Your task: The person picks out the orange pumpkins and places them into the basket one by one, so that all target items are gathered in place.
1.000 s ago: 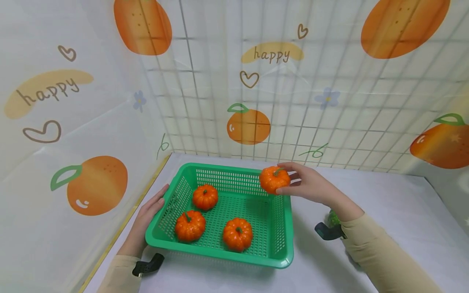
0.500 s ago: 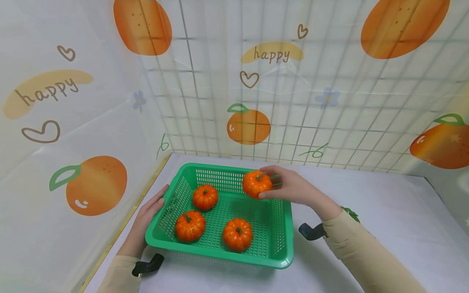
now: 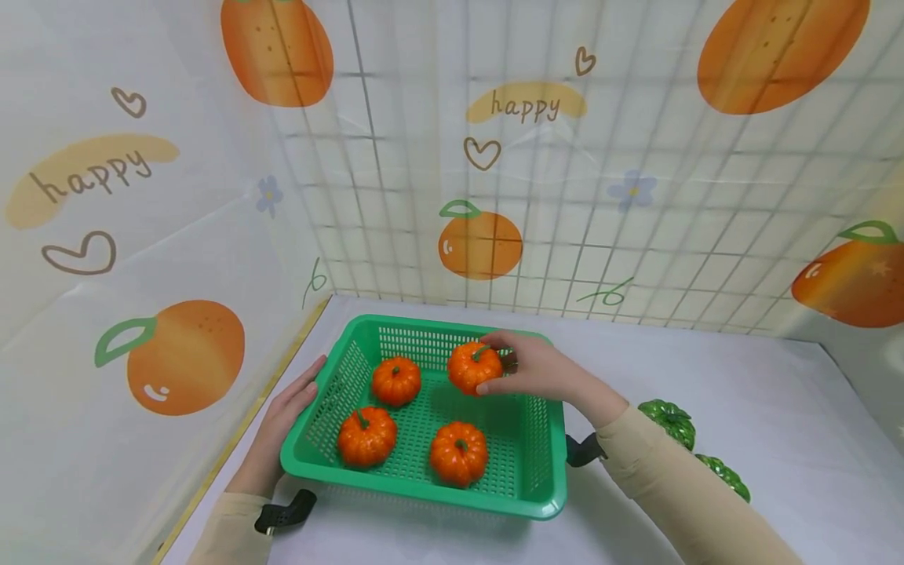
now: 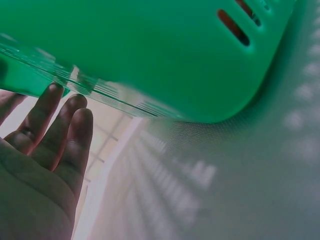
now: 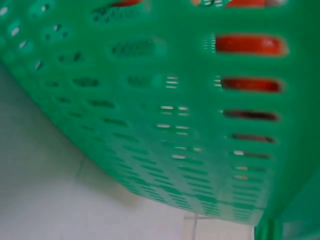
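In the head view, my right hand (image 3: 540, 367) grips an orange pumpkin (image 3: 475, 367) with a green stem, fingers behind it and thumb in front. It hangs over the back right part of a green slotted plastic basket (image 3: 508, 504). Three more small pumpkins sit inside: one at the back left (image 3: 396, 381), one at the front left (image 3: 366, 437), one in front (image 3: 459, 454). My left hand (image 3: 281, 416) rests against the basket's left side. The left wrist view shows its fingers (image 4: 75, 135) extended along the basket wall. In the right wrist view the basket's slotted wall (image 5: 190, 60) hides my right hand.
Two glossy green vegetable-like things (image 3: 669, 422) lie on the white table (image 3: 798, 439) to the right, partly behind the right sleeve. A wire grid (image 3: 607, 235) behind a fruit-printed sheet bounds the back. Another printed sheet (image 3: 191, 259) stands at the left.
My right hand has carried the pumpkin left and slightly down, from the basket's back right corner further over its inside. More of the green things shows. The left hand stays put.
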